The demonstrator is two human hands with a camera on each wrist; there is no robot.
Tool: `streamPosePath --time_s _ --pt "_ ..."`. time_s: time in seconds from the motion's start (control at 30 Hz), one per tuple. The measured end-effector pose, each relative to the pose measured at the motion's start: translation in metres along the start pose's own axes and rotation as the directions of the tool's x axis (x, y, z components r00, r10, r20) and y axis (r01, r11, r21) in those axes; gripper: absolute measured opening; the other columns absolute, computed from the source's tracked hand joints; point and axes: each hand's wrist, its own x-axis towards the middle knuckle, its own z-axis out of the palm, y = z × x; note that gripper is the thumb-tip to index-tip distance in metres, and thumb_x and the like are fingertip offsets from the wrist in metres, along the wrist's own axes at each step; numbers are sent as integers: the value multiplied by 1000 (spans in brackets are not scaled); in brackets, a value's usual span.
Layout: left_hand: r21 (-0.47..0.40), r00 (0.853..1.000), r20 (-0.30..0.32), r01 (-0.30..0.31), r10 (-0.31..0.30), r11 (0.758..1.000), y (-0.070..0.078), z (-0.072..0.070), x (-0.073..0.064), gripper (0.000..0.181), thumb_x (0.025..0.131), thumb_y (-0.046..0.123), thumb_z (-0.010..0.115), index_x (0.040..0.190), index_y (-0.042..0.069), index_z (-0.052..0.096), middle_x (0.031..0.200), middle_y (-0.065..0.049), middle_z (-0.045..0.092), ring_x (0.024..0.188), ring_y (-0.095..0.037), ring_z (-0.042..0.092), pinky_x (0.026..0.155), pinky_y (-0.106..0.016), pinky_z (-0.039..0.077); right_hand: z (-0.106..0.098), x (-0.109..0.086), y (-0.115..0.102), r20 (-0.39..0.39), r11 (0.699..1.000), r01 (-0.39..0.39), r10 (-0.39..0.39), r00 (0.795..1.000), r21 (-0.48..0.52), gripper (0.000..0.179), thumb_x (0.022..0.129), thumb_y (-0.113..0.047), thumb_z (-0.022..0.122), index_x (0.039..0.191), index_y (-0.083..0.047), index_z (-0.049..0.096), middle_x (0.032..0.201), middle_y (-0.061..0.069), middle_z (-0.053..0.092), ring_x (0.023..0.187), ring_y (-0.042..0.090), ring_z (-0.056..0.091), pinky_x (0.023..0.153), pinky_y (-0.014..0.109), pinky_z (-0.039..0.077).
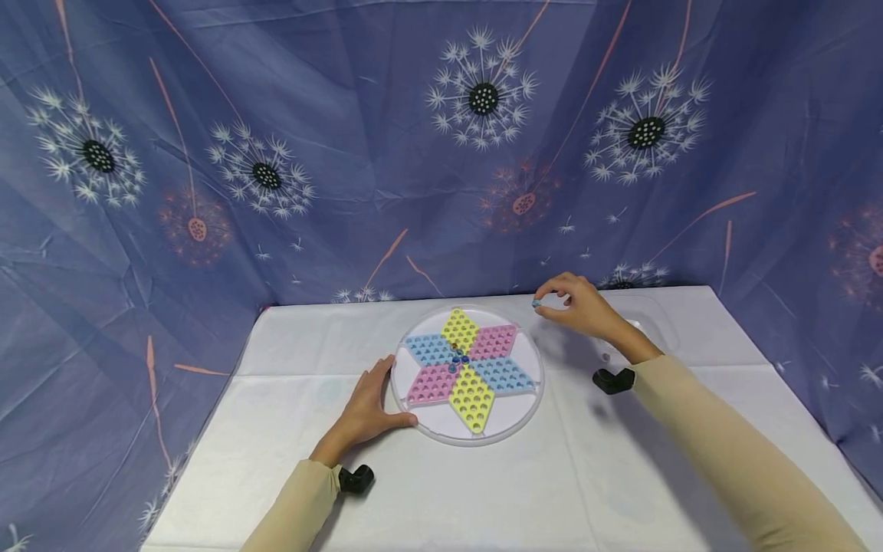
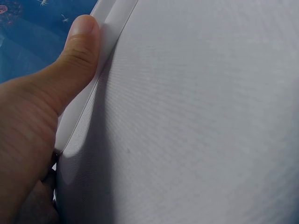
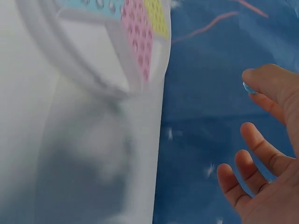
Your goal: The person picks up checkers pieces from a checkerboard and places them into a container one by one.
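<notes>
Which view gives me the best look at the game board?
The head view: it frames the whole board, entire coloured star included. The right wrist view catches only a part, cut off at the top; the left wrist view, just a strip of rim by the left hand.

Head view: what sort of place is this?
Probably a makeshift recording corner: dandelion-print fabric hangs behind a white-covered table, a star-patterned game board lies on it, and wrist-worn black devices show.
</notes>
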Motion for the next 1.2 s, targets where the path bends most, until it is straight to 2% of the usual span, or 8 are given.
streamPosePath --time_s 0.23,0.4,0.63,0.97,1.2 --pt "-2 1000 -5 3 -3 1000 -2 0 -1 125 69 46 95 163 5 24 167 -17 26 156 -36 16 129 -50 8 -20 -19 19 -25 995 -102 102 994 -13 20 96 -23 76 113 -13 75 125 15 59 107 36 53 88 52 53" --pt "6 1000 -6 3 -3 1000 -3 0 0 126 69 47 95 163 6 23 167 -18 25 156 -36 15 129 -50 8 -33 -32 31 -44 990 -142 141 989 -24 23 97 -27 73 115 -12 74 128 18 58 110 41 54 89 56 53" --pt "13 1000 10 9 -9 1000 -3 -1 0 126 69 47 95 164 6 21 168 -17 24 157 -35 14 129 -48 6 -46 -48 47 -83 979 -197 192 978 -52 24 97 -30 73 115 -13 73 132 20 57 111 43 55 85 56 54" --pt "6 1000 14 5 -6 1000 -2 -2 1 127 69 47 94 164 5 21 169 -17 23 157 -34 13 130 -48 6 -54 -61 63 -92 969 -236 230 969 -67 29 98 -33 72 118 -12 72 130 21 56 110 41 54 80 52 52" --pt "5 1000 19 -9 9 1000 -3 0 2 127 70 48 94 163 4 21 168 -17 23 157 -34 13 130 -46 5 -54 -60 70 -58 960 -273 269 961 -67 33 99 -36 70 120 -11 70 130 22 56 112 44 52 83 57 51"
